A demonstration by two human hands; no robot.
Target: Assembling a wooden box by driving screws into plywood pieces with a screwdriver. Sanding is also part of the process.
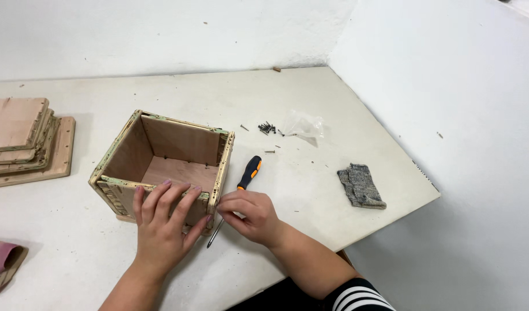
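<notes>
An open-topped plywood box point(178, 141) stands on the white table point(310, 92). My left hand point(164, 224) lies flat against the box's near wall, fingers spread over its top edge. My right hand point(250, 216) is pinched at the box's near right corner, fingertips together on something too small to make out. A screwdriver point(241, 187) with a black and orange handle lies on the table beside the box, its shaft running under my right hand.
A small heap of dark screws point(267, 128) and a clear plastic bag point(305, 124) lie behind the screwdriver. A grey cloth pad point(361, 185) sits near the table's right edge. Stacked plywood panels point(23, 141) lie at far left, a pink-lined object point(2, 262) at bottom left.
</notes>
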